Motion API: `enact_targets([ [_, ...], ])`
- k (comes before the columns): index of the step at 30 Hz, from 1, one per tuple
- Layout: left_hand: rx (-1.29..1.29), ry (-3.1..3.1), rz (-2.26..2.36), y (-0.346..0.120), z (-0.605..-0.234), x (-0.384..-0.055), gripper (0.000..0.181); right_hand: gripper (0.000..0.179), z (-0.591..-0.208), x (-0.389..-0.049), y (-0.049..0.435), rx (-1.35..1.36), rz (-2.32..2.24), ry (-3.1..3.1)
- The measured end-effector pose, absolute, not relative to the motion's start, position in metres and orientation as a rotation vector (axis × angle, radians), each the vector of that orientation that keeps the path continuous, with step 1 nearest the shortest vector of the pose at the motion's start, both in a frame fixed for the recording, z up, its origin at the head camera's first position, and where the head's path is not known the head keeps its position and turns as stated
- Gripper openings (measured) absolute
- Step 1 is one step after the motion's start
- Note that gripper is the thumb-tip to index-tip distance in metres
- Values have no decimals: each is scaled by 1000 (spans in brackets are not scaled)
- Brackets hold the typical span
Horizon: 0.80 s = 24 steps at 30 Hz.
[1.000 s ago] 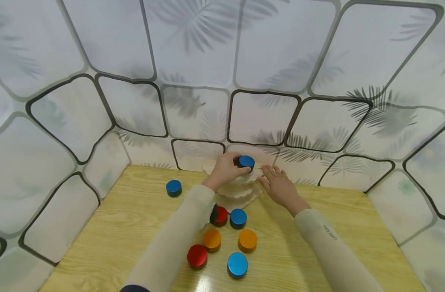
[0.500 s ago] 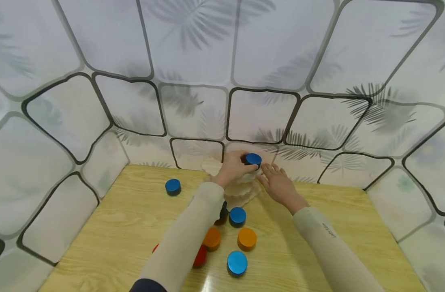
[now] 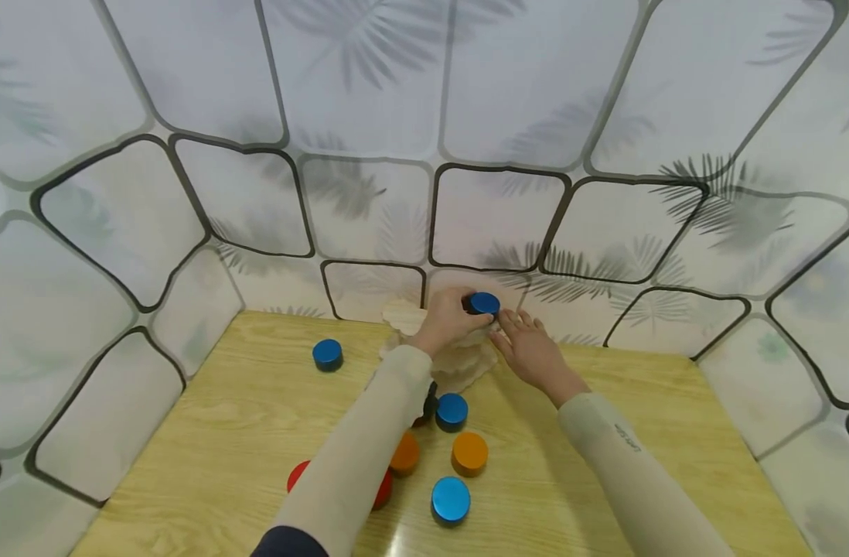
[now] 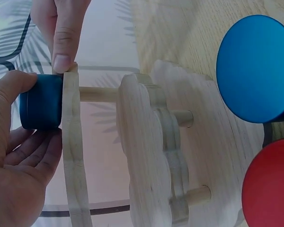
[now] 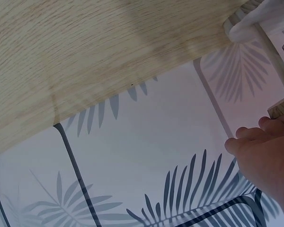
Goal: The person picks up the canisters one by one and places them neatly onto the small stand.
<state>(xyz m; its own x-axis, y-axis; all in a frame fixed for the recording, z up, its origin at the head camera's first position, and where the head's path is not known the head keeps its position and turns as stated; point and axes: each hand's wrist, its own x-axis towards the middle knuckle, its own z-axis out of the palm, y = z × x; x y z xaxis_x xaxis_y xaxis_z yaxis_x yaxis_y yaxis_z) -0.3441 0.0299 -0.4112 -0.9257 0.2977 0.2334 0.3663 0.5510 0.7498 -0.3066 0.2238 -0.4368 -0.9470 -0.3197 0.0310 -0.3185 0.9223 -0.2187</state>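
Observation:
A tiered wooden stand (image 4: 146,156) with wavy-edged boards joined by dowels stands by the back wall. On its top board sits a blue round tin (image 3: 484,303), held by my left hand (image 3: 447,319) with the thumb on one side and fingers on the other. In the left wrist view the base of the tin (image 4: 41,101) is right against the board. My right hand (image 3: 534,354) is at the right edge of that board, its fingers fairly straight and the fingertips touching the rim. The left hand and forearm hide part of the stand.
On the wooden table (image 3: 605,456), a blue tin (image 3: 452,411), an orange tin (image 3: 469,453) and a light-blue tin (image 3: 451,500) stand in front. Red tins (image 3: 298,473) are partly behind the left sleeve. Another blue tin (image 3: 327,354) stands back left. Patterned walls (image 3: 369,209) enclose the table.
My left hand has moved right with the blue tin, bringing it nearer the right hand, then stays nearly still. The right hand keeps its place at the board's edge.

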Motion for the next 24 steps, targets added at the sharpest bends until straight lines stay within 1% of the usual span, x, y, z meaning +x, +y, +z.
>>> enact_targets([
  [3, -576, -2706, -1346, 28, -412, -345, 56, 66, -437, -307, 223, -506, -349, 3075],
  [9, -604, -2704, -1335, 28, -415, -345, 45, 67, -438, -307, 224, -498, -352, 3080],
  [11, -600, -2706, -1340, 28, -415, -346, 45, 67, -439, -307, 224, -502, -355, 3080],
  [15, -591, -2726, -1332, 28, -416, -346, 48, 67, -439, -307, 225, -502, -362, 3080],
  [21, -593, -2738, -1315, 27, -415, -345, 57, 68, -436, -307, 225, -488, -360, 3072],
  [24, -602, -2728, -1328, 24, -414, -344, 58, 68, -435, -308, 224, -488, -359, 3063],
])
